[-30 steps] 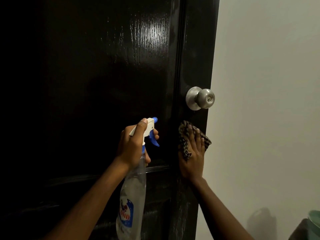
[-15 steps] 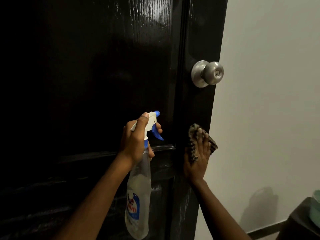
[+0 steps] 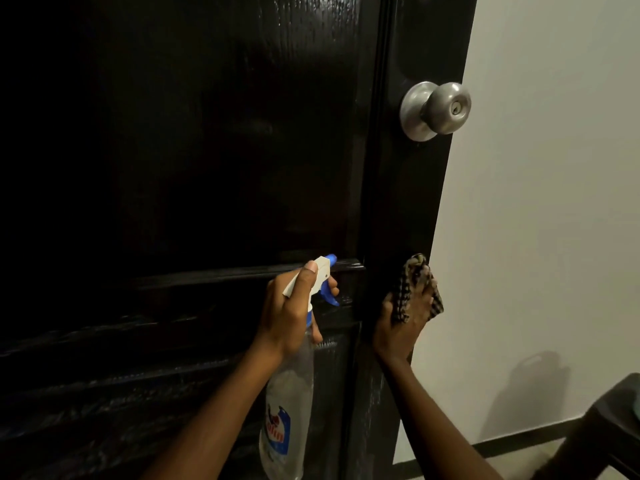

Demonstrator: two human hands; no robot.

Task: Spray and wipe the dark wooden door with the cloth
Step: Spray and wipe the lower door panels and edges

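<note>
The dark wooden door (image 3: 207,150) fills the left and middle of the view, glossy and streaked wet. My left hand (image 3: 291,310) grips the neck of a clear spray bottle (image 3: 287,403) with a white and blue trigger head, nozzle aimed at the door's cross rail. My right hand (image 3: 403,323) presses a checked cloth (image 3: 415,285) flat against the door's right stile, well below the knob. Fingers lie spread over the cloth.
A round metal door knob (image 3: 436,110) sticks out from the stile above the cloth. A pale wall (image 3: 554,202) stands right of the door edge. A dark piece of furniture (image 3: 609,420) sits at the lower right corner.
My right hand and the cloth have slid down the stile, away from the knob. The left hand with the bottle has also come lower, level with the cross rail.
</note>
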